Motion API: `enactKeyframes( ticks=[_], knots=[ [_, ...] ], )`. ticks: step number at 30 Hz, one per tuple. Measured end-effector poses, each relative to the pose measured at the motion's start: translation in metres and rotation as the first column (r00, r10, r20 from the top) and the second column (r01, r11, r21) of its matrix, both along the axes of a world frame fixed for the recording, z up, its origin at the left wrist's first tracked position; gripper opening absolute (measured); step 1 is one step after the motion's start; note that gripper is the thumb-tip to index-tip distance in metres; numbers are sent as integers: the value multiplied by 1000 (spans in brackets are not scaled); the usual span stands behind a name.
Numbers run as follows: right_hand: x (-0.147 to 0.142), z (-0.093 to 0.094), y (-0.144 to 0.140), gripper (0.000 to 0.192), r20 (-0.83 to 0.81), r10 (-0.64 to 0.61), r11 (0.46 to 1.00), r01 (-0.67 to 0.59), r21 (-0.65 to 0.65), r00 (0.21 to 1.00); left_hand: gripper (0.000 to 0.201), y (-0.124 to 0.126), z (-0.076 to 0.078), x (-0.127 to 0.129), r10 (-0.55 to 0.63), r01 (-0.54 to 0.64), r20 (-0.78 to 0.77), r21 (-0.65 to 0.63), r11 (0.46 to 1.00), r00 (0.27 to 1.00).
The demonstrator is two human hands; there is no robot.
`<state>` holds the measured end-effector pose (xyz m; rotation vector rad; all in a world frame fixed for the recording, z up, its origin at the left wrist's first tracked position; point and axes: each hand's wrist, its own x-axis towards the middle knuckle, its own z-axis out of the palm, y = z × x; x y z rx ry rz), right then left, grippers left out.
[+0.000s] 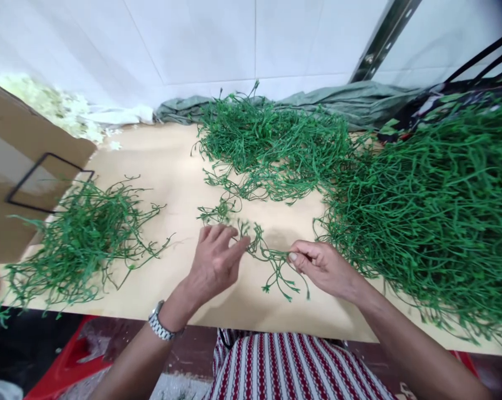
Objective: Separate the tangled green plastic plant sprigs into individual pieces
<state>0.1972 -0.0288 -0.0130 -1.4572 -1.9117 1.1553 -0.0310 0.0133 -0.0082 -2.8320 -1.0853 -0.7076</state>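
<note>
Between my hands, just above the table, stretches a thin green artificial stem with several branching tips. My right hand pinches one end of it between thumb and forefinger. My left hand, with a metal watch on the wrist, is at the other end; its fingers are bent and partly hide what is under them, so I cannot tell whether they grip the stem. Close beyond the left fingers lies a small green sprig.
A huge heap of green stems covers the right side. Another pile lies at the back by a grey-green cloth. At left, a smaller pile rests against a cardboard box, with pale flowers behind.
</note>
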Motion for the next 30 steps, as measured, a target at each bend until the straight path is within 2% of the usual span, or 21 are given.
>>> enactKeyframes(
  ticks=[2, 4, 8, 10, 12, 16, 19, 22, 25, 28, 30],
  knots=[
    [-1, 1, 1, 30, -24, 6, 1000, -6, -11, 1000, 22, -8, -1, 6, -48, 49, 45, -13, 999, 998],
    [-2, 1, 1, 31, 37, 13, 999, -14, 29, 999, 20, -14, -6, 10, -98, 100, 113, -20, 995, 989],
    [-1, 6, 4, 24, 278, 61, 965, -128, 229, 959, 23, -17, -13, 13, -127, 126, 151, 12, 992, 980],
    [-3, 12, 7, 22, 311, 51, 946, -146, 290, 949, 24, -15, -13, 14, -147, 144, 118, 29, 989, 982],
    [-10, 17, 11, 23, 304, 72, 945, -163, 285, 950, 23, -14, -12, 16, -163, 159, 85, 51, 986, 983],
    [-24, 21, 16, 15, 357, 185, 944, -267, 195, 915, 22, -16, -11, 18, -176, 169, 57, 100, 980, 983],
    [-23, 14, 17, 19, 246, 187, 964, -226, 142, 951, 23, -19, -12, 17, -171, 160, 72, 137, 978, 983],
    [-18, 2, 14, 21, 43, 101, 994, -103, 41, 994, 25, -21, -15, 14, -216, 202, 84, 153, 967, 973],
    [-18, -11, 9, 21, -117, -5, 998, -3, -63, 993, 26, -25, -16, 16, -214, 214, 139, 15, 977, 967],
    [-26, -21, 3, 25, -261, -84, 991, 52, -127, 962, 21, -30, -16, 20, -107, 143, 209, -166, 976, 972],
    [-30, -23, 1, 26, -313, -96, 988, 53, -142, 945, 18, -32, -15, 23, -59, 121, 264, -225, 967, 963]
  ],
)
